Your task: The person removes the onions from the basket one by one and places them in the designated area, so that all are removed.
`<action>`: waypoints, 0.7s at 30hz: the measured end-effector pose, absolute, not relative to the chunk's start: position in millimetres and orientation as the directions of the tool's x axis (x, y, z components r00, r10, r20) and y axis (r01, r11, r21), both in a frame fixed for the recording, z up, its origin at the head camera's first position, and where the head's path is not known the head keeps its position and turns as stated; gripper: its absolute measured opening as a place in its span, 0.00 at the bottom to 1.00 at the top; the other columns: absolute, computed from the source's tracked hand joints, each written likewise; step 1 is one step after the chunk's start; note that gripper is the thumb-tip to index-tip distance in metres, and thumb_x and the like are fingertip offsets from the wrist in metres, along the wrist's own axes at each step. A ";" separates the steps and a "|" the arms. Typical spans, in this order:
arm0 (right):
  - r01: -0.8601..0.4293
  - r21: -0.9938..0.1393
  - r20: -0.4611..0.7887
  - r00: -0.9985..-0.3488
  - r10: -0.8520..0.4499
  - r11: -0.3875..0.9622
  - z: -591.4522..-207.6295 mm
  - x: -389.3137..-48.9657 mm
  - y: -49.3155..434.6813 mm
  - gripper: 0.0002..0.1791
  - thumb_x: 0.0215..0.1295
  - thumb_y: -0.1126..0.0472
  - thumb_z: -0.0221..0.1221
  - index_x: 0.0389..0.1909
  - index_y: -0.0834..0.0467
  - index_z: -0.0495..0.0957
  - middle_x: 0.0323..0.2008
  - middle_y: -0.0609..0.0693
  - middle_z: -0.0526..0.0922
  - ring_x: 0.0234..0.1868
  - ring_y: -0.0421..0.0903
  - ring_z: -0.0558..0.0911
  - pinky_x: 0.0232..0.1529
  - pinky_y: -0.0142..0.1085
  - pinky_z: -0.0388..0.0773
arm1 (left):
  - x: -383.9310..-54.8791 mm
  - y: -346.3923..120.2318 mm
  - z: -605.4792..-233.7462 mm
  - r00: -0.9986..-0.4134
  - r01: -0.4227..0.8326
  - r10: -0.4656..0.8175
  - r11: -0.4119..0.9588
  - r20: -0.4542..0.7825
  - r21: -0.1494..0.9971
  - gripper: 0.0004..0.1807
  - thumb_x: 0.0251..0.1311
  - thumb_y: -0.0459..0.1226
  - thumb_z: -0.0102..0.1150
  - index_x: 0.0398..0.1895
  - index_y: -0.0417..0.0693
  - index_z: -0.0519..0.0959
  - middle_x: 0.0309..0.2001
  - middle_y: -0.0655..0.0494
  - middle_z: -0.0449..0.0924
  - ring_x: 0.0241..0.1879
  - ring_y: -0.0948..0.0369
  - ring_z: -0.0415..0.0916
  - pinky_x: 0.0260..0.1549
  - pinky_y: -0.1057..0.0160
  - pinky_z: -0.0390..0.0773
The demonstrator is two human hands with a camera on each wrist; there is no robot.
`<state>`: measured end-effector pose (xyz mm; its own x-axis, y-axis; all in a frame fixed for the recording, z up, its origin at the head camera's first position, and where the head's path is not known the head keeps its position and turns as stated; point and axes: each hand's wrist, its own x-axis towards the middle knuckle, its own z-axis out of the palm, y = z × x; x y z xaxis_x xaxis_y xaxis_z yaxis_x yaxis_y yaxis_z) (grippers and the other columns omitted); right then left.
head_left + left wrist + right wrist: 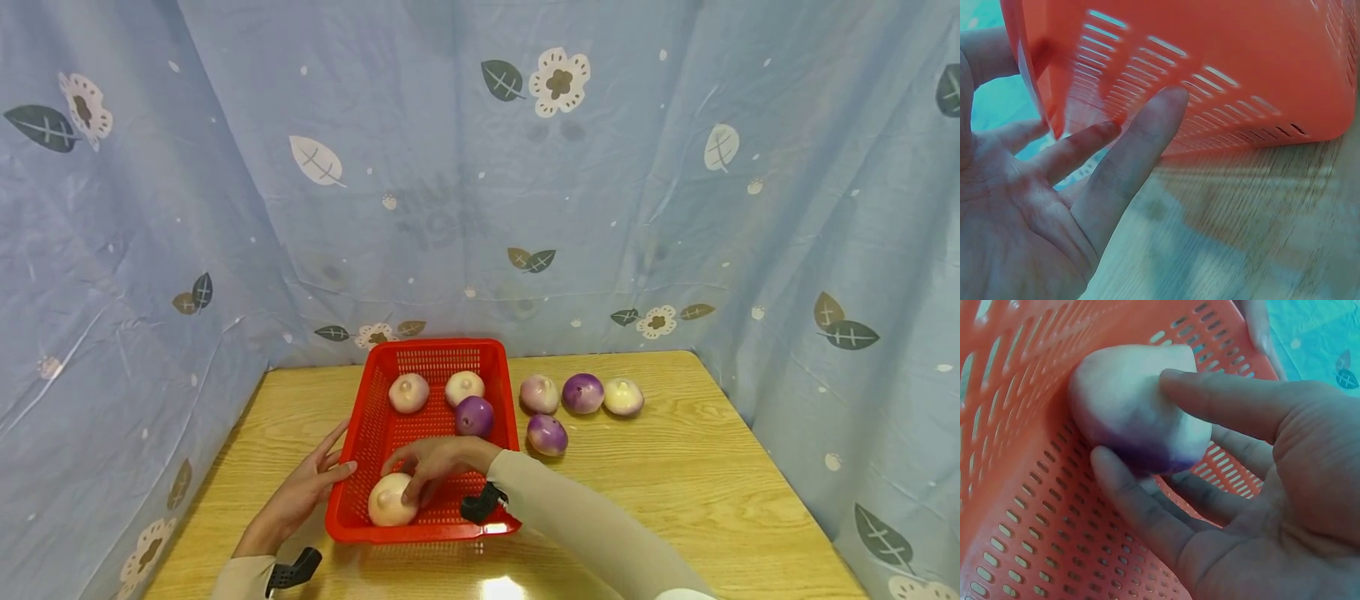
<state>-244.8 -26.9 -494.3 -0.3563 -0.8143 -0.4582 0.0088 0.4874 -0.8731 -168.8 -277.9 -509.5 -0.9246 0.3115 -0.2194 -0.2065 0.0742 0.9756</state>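
Observation:
In the near left corner of a red plastic basket (420, 533), my right hand (442, 458) grips a pale onion (390, 502) with a nub on top. The right wrist view shows this onion (1135, 400) as white with a purple side, thumb on one face and fingers round the other. My left hand (307, 487) lies along the basket's left side, its thumb at the rim. In the left wrist view its fairly straight, spread fingers (1141, 144) are at the slotted outer wall (1260, 56). Further back in the basket sit a pinkish onion (408, 392), a white onion (465, 387) and a purple onion (474, 416).
Right of the basket, on the wooden table (675, 483), lie a pinkish onion (539, 394), a purple onion (583, 393), a white onion (623, 397) and a purple-and-white onion (547, 435). A blue patterned curtain (420, 183) hangs behind and at both sides.

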 end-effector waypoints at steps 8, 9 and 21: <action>0.019 -0.877 -0.453 -0.360 -0.815 0.479 -495.7 -245.1 -28.1 0.19 0.60 0.69 0.64 0.52 0.52 0.77 0.43 0.48 0.79 0.38 0.45 0.82 0.40 0.40 0.85 | -168.8 -278.3 -509.6 -0.924 -0.210 0.314 0.070 -0.221 0.975 0.43 0.72 0.38 0.50 0.80 0.65 0.36 0.74 0.31 0.52 0.61 0.47 0.74 0.53 0.49 0.80; 0.021 -0.879 -0.451 -0.362 -0.816 0.476 -496.1 -245.2 -28.6 0.19 0.61 0.70 0.64 0.52 0.52 0.77 0.43 0.48 0.79 0.38 0.45 0.82 0.40 0.40 0.85 | -168.8 -278.3 -509.5 -0.924 -0.209 0.314 0.070 -0.220 0.975 0.43 0.72 0.38 0.50 0.80 0.64 0.36 0.73 0.30 0.52 0.61 0.47 0.75 0.53 0.49 0.81; -0.016 -0.889 -0.413 -0.405 -0.816 0.458 -489.9 -245.7 -28.0 0.19 0.60 0.68 0.65 0.51 0.50 0.78 0.44 0.47 0.79 0.40 0.44 0.81 0.40 0.39 0.85 | -168.7 -279.1 -508.8 -0.923 -0.200 0.321 0.071 -0.212 0.977 0.43 0.72 0.38 0.50 0.80 0.64 0.36 0.73 0.30 0.52 0.60 0.48 0.75 0.53 0.49 0.81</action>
<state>-245.7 -28.0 -489.9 -0.4052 -0.8156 -0.4131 -0.0162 0.4582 -0.8887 -168.7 -279.1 -508.8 -0.9229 0.3211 -0.2125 -0.2001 0.0713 0.9772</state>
